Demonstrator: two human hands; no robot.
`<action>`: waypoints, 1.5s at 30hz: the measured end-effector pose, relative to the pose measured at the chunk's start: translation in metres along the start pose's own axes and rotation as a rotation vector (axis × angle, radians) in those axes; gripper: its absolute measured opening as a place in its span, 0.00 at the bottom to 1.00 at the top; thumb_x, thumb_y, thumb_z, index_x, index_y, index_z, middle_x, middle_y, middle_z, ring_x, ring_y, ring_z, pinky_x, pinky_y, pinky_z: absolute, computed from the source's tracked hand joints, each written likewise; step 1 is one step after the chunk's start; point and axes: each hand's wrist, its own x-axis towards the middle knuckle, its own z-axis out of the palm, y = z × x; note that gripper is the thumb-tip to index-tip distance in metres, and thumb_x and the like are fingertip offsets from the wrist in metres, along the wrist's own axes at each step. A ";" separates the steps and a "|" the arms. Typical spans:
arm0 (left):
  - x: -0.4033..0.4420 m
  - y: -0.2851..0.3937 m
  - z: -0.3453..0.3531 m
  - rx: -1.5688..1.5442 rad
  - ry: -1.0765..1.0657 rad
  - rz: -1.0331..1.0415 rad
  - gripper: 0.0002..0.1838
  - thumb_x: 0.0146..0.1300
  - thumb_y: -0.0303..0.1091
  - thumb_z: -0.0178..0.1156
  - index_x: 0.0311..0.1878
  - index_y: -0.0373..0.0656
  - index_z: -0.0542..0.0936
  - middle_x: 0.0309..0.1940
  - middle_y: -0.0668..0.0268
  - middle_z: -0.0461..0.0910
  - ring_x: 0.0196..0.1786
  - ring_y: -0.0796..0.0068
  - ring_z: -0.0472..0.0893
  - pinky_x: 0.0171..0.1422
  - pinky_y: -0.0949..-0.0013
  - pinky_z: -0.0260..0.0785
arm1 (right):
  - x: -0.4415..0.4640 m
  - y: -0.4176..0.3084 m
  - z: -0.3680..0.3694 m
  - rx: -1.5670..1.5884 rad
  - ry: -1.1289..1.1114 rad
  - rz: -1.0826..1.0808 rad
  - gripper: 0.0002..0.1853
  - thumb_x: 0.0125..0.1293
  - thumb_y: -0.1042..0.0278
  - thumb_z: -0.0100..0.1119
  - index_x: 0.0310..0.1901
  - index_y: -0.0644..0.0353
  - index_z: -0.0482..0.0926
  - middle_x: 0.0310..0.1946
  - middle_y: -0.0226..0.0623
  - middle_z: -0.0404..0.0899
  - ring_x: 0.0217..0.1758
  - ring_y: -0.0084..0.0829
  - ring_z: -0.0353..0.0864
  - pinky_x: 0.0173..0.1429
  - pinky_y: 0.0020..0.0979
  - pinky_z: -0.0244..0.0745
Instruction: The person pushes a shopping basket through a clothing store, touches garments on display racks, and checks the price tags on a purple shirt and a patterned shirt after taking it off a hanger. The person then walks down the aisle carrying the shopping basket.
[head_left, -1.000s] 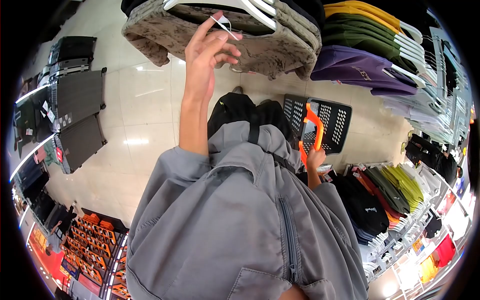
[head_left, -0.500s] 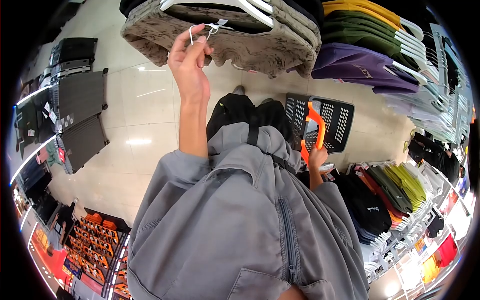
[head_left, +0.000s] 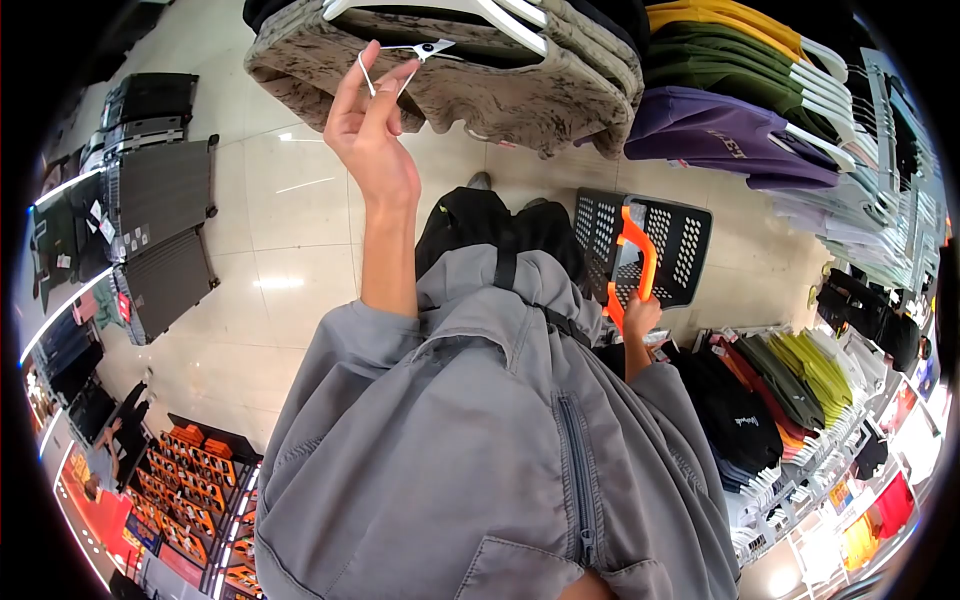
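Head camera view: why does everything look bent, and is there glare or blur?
In the head view, black corners and a scene bowing toward the edges suggest a very wide lens; in that view, the glossy beige tiled floor shows bright reflected streaks, the lower right is partly washed out, and the small white angular tag looks fairly crisp, without strong blur.

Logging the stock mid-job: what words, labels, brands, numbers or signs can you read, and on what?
Purple garment: "ET"; the letters before it are unclear.
Black garment: white lettering, too blurred.
White tag by the left hand: nothing legible.
Suitcase labels: too small.
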 end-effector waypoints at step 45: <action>0.001 -0.011 0.018 0.425 -0.157 0.373 0.18 0.55 0.21 0.56 0.51 0.40 0.77 0.38 0.64 0.82 0.44 0.75 0.76 0.53 0.69 0.65 | 0.007 0.010 0.006 -0.047 -0.042 0.031 0.16 0.50 0.59 0.62 0.33 0.66 0.82 0.30 0.54 0.80 0.37 0.56 0.78 0.45 0.51 0.71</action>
